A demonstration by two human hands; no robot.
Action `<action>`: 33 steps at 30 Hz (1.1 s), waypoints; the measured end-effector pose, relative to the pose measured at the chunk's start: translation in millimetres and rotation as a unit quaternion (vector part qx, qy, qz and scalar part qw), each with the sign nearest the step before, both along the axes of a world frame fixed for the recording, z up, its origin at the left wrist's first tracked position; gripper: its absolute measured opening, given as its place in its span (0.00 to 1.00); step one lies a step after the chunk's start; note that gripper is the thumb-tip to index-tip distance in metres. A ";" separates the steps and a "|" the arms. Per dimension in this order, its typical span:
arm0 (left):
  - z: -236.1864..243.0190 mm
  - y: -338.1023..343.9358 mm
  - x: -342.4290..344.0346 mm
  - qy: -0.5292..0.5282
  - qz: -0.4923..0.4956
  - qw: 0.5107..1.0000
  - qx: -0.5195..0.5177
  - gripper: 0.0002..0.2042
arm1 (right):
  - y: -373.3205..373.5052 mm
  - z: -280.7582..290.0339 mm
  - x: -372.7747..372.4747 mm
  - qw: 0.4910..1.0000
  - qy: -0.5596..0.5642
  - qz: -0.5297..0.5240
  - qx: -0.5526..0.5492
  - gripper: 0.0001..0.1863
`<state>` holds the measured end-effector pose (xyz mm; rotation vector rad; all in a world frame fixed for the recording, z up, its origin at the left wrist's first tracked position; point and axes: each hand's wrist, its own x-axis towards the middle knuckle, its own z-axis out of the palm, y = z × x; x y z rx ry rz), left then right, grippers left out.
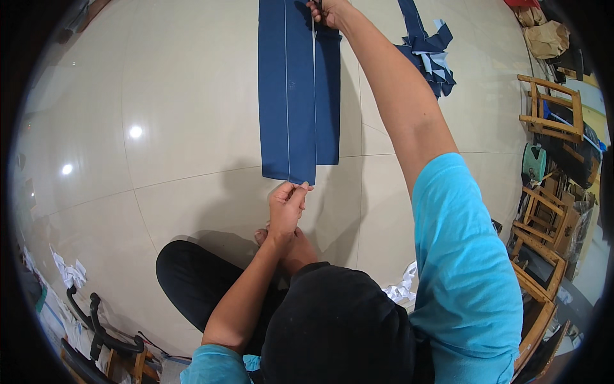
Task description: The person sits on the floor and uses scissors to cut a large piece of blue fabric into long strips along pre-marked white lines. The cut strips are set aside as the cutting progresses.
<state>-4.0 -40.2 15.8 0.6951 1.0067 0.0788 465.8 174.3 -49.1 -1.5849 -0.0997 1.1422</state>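
Note:
A long navy blue cloth panel (pixel 275 128) lies on the tiled floor in front of me, with a pale line running down its length. Beside its right edge is a narrower navy strip (pixel 328 109), parted from it by a thin straight gap. My left hand (pixel 288 205) pinches the panel's near right corner between thumb and fingers. At the top edge of the view, my outstretched right hand (pixel 327 13) is closed around what look like dark-handled scissors (pixel 318 3), over the gap's far end. The hand and the picture's edge hide most of them.
A heap of navy and light blue cloth scraps (pixel 435 61) lies at far right. White scraps (pixel 403 288) are beside my right side. Wooden stools (pixel 551 109) line the right wall, with a brown paper bag (pixel 547 38) beyond. A black chair base (pixel 102 326) stands at near left.

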 end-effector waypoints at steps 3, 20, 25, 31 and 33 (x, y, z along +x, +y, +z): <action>1.2 -0.1 0.2 0.007 -0.006 1.000 0.000 0.09 | -0.1 -6.4 0.1 0.999 -0.035 0.001 -0.003 0.18; -4.8 6.3 9.1 0.004 -0.003 1.000 0.003 0.09 | 7.3 -6.5 17.9 1.000 -0.027 0.011 0.004 0.18; -6.7 7.6 5.6 0.008 0.000 1.000 0.002 0.09 | 13.9 8.0 10.4 1.000 -0.010 0.016 -0.004 0.20; -0.9 8.6 7.7 0.009 0.001 1.000 -0.004 0.09 | 25.8 -0.8 26.5 1.000 -0.008 0.025 -0.015 0.20; -1.0 7.9 9.9 0.002 -0.003 1.000 -0.004 0.09 | 23.4 -6.6 35.9 0.999 -0.025 0.022 -0.007 0.20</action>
